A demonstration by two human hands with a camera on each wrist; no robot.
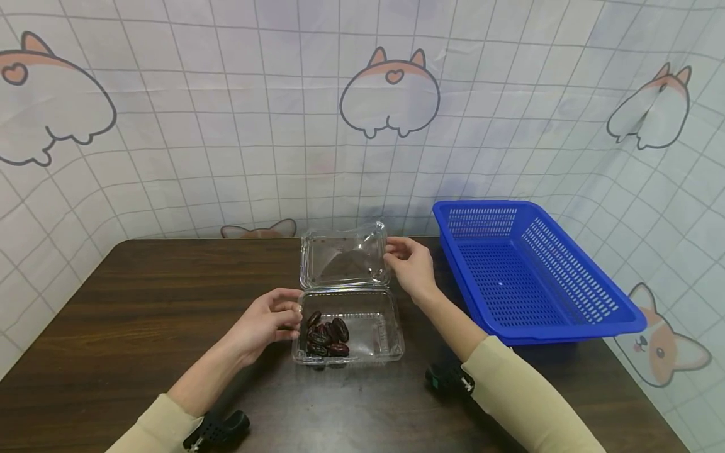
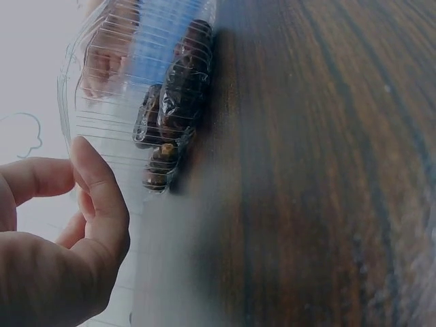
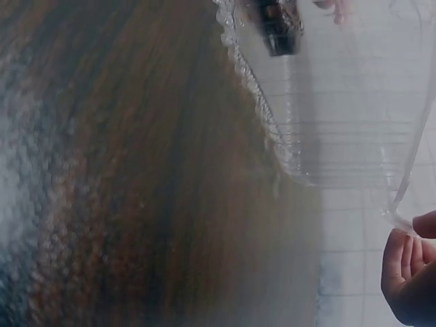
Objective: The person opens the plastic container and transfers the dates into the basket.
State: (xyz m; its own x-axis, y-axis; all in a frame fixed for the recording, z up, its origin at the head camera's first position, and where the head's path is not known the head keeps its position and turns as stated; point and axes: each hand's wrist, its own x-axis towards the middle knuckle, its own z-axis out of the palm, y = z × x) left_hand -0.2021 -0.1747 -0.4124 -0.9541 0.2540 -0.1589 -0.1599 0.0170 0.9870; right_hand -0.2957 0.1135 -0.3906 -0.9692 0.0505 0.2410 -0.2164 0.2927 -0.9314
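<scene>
Left hand (image 1: 273,319): thumb and finger pinch the left rim of a clear, rectangular, hinged plastic container (image 1: 365,333). Right hand (image 1: 413,269): fingers pinch the right edge of its clear plastic lid (image 1: 345,261), which stands open, tilted up beyond the tray. Key relation: container lies between the two sets of fingers, long axis running left to right; lid is directly left of the right fingers, that hand nearer it. Glossy dark brown oval dates (image 1: 319,339) sit in the tray just right of the left fingers, bunched at that end. Blue plastic slotted basket (image 1: 566,332) is right of the right fingers, apart from them. All on the dark wood-grain bench (image 1: 170,302).
</scene>
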